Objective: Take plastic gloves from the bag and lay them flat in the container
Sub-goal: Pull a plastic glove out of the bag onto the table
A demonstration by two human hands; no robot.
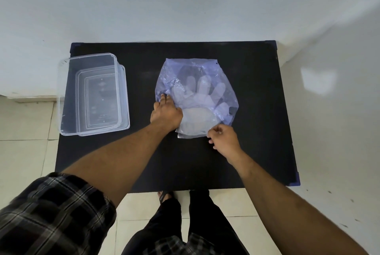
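**First glove about to be drawn from the bag**

The work is at its opening step: getting a glove out of the bag. The bluish plastic bag (196, 90) lies flat on the black tabletop (257, 111), its open mouth toward the person, with a stack of translucent plastic gloves (197, 98) inside; their fingers point away and their cuffs poke out of the mouth just ahead of the right hand.

The left hand (166, 114) rests palm down on the left side of the bag, fingers spread flat and apart, pinning the film to the tabletop rather than gripping it. The right hand (223, 138) sits at the near right corner of the glove cuffs with its fingers curled together in a pinch. It appears to be closing on the edge of the top cuff, but the film is so thin that I cannot tell whether a layer is actually caught between the fingertips.

The clear rectangular container (67, 100) stands well off to the left of the left hand, seated on what looks like its own lid. No glove shows inside it, so no glove has been laid in yet.

The next move, as I judge it, calls for separating a single cuff layer from the stack and drawing it toward the person while the left hand holds the bag down. The sheets are likely to cling to each other, so several may come out together. The glove then has to cross past the left arm to reach the container.
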